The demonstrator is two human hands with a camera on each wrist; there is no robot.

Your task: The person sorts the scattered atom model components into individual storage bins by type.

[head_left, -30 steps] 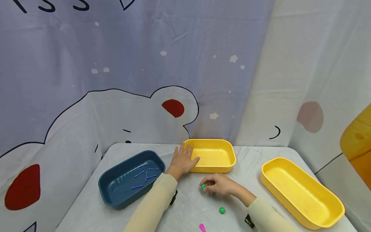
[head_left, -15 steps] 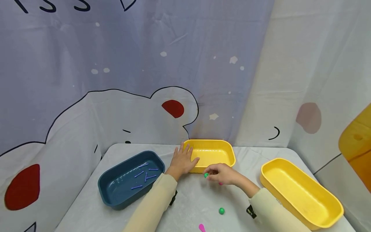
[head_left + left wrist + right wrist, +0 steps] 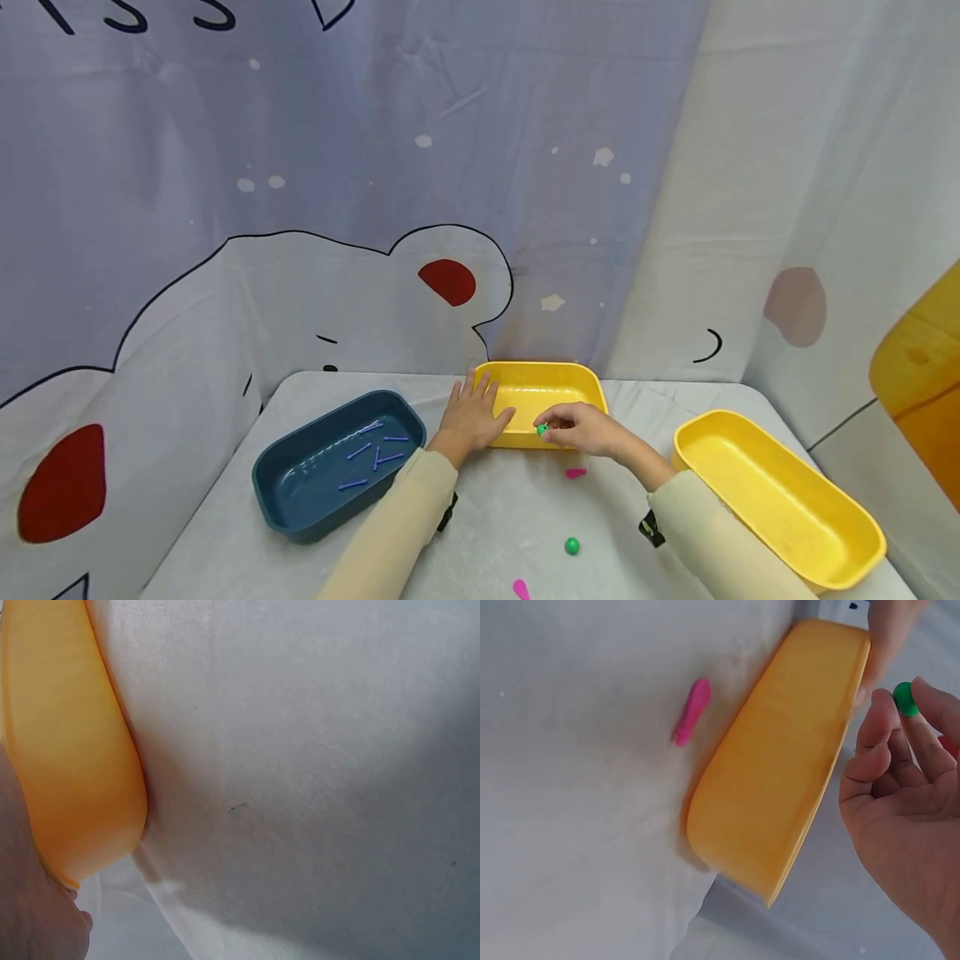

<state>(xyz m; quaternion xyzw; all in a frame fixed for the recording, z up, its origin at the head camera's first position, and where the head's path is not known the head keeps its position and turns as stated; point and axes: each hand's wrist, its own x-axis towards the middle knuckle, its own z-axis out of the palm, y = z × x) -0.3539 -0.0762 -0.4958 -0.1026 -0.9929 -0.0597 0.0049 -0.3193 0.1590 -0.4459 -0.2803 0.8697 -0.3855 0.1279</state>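
My right hand (image 3: 581, 429) pinches a small green bead (image 3: 904, 698) between thumb and fingertips, over the near edge of the smaller yellow tray (image 3: 555, 438) at the back. My left hand (image 3: 471, 419) lies with straight, spread fingers on that tray's left rim; in the left wrist view only part of the hand (image 3: 34, 885) shows beside the tray's yellow wall (image 3: 82, 742). On the table before the tray lies a pink drop-shaped piece (image 3: 576, 472), also seen in the right wrist view. A second green bead (image 3: 572, 546) rests nearer the front.
A dark blue tray (image 3: 300, 523) with several purple-blue sticks (image 3: 358, 451) stands at the left. A larger yellow tray (image 3: 780, 500) is at the right, close to the right sleeve. Another pink piece (image 3: 521, 589) lies at the front edge of view. A printed curtain hangs behind the table.
My right hand has carried the green bead up and away from me, from the table to over the tray's near edge, uncovering the pink piece. The left hand has stayed put.
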